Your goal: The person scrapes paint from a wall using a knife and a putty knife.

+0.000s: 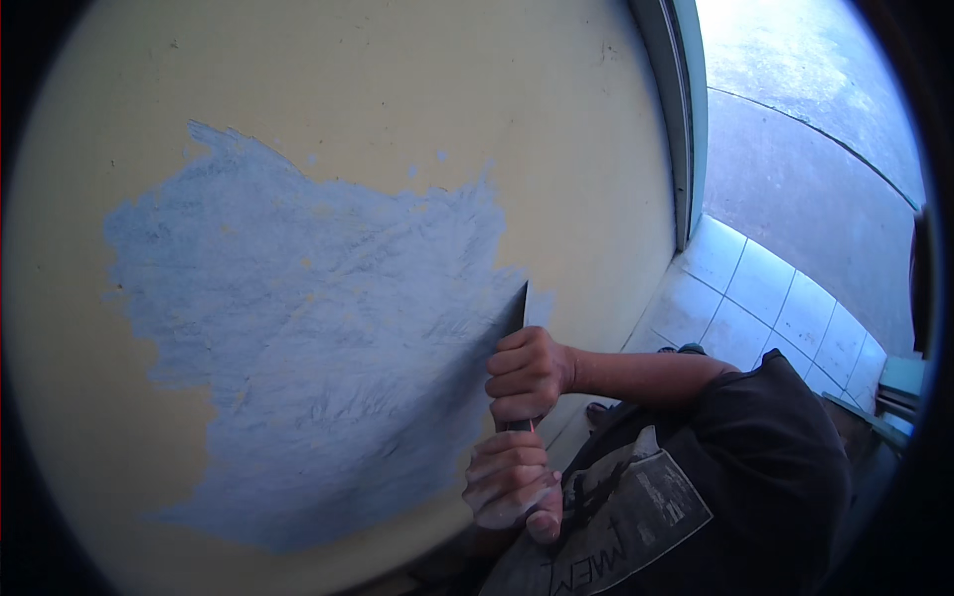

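Observation:
Both hands grip one metal-bladed scraper or putty knife (519, 307), its handle mostly hidden by the fingers. Nearer the blade is my right hand (526, 374), fist closed. Just below it in the picture, my left hand (510, 477) wraps the lower handle; pale dust or paste covers its fingers. A short dark and red piece of the handle shows between the fists. The blade points up the picture over the right part of a rough grey-white patch (320, 320) on the yellowish wall (417, 82). Whether the blade touches the wall is unclear.
At the upper right, a door frame (689, 112) borders the wall. White floor tiles (768, 298) and a concrete floor (805, 156) lie beyond it. Parts of feet (689, 349) show past my dark shirt (775, 447). A greenish edge (872, 417) stands at the far right.

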`<state>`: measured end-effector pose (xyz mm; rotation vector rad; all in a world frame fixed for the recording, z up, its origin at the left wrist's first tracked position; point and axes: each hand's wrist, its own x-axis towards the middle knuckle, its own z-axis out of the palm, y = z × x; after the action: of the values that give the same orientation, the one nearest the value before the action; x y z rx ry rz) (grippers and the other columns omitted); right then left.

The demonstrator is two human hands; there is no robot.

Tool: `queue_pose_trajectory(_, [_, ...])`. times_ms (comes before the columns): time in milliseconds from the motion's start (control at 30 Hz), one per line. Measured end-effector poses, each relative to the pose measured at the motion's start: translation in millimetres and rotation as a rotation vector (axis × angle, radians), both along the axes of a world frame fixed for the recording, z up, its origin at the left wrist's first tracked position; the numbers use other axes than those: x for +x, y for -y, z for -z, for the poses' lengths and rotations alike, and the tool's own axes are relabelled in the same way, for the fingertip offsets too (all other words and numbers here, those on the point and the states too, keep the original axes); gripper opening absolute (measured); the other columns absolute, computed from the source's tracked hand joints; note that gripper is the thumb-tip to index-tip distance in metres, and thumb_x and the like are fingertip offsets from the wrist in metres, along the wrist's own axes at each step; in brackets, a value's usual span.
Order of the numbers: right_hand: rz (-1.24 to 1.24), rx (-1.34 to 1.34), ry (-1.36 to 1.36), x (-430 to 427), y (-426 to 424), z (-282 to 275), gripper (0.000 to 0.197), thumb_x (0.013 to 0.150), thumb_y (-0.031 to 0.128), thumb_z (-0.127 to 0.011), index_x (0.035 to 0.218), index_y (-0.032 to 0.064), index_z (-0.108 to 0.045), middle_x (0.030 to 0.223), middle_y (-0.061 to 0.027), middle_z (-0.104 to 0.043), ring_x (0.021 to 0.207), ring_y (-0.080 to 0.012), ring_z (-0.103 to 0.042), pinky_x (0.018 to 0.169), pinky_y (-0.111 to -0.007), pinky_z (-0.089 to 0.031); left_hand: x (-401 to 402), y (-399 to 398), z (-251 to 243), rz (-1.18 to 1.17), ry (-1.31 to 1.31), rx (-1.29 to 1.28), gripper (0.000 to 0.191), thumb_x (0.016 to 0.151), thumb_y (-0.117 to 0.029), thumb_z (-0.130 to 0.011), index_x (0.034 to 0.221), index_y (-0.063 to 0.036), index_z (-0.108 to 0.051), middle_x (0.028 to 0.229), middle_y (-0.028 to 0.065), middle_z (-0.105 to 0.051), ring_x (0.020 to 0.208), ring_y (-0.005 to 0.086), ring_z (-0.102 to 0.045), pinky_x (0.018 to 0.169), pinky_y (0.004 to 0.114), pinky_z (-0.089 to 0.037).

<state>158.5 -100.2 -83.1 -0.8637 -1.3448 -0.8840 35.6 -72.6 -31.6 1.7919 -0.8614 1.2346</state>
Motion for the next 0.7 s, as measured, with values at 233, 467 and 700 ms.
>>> queue_pose_trajectory(233, [0.095, -0.131, 0.053, -1.4, 5.4, 0.6, 0.020, 0.056, 0.025, -0.057, 0.060, 0.0135, -0.040, 0.058, 0.0031, -0.038, 0.052, -0.0149, -0.043, 0.044, -0.029, -0.031, -2.0, -3.8, 2.4, 0.054, -0.021, -0.037, 0.038, 0.088, -0.026, -0.043, 0.068, 0.0031, -0.056, 0.047, 0.0045, -0.049, 0.037, 0.0155, -0.048, 0.038, 0.031, -0.044])
queue_pose_trajectory(467, [0.035, -0.104, 0.003, -6.5, 10.4, 2.7, 0.016, 0.053, 0.020, -0.054, 0.060, 0.0135, -0.041, 0.057, 0.0029, -0.037, 0.052, -0.0147, -0.043, 0.043, -0.030, -0.030, -3.9, -4.7, 6.8, 0.062, -0.116, -0.084, 0.034, 0.088, -0.024, -0.047, 0.070, 0.0033, -0.057, 0.052, 0.0050, -0.053, 0.043, 0.0186, -0.054, 0.046, 0.033, -0.049])
queue_pose_trajectory(700, [0.066, -0.102, 0.000, 5.2, 10.8, 15.2, 0.017, 0.053, 0.021, -0.056, 0.059, 0.0132, -0.041, 0.057, 0.0032, -0.038, 0.051, -0.0142, -0.042, 0.043, -0.030, -0.029, 6.3, 6.0, 13.0, -0.030, -0.094, -0.027, 0.043, 0.091, -0.032, -0.044, 0.067, 0.0012, -0.056, 0.047, 0.0039, -0.048, 0.039, 0.0158, -0.049, 0.040, 0.031, -0.046])
